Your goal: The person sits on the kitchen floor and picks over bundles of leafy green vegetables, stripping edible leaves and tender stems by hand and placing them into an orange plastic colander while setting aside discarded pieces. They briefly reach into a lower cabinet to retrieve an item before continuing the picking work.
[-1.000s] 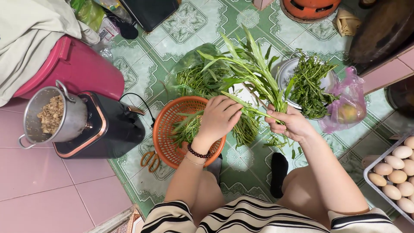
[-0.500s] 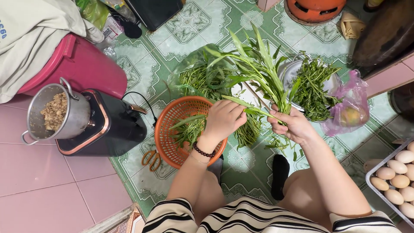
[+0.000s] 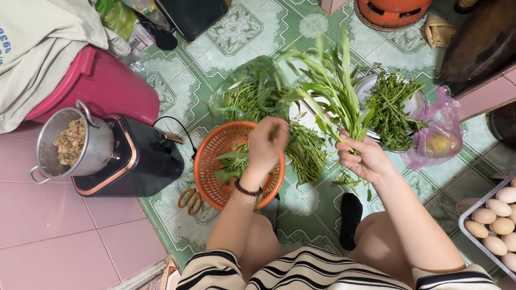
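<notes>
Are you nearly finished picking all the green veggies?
Not yet. Some picked pieces already lie in the orange basket, and a metal bowl holds a heap of leafy bits. Right now the right hand grips a bunch of long stems, while the left hand is over the basket with a piece pinched. A big pile in the plastic bag looks untouched.

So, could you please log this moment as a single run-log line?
left hand: over orange basket, pinching a green piece | right hand: gripping bunch of leafy stalks upright | metal bowl: holds greens
</notes>
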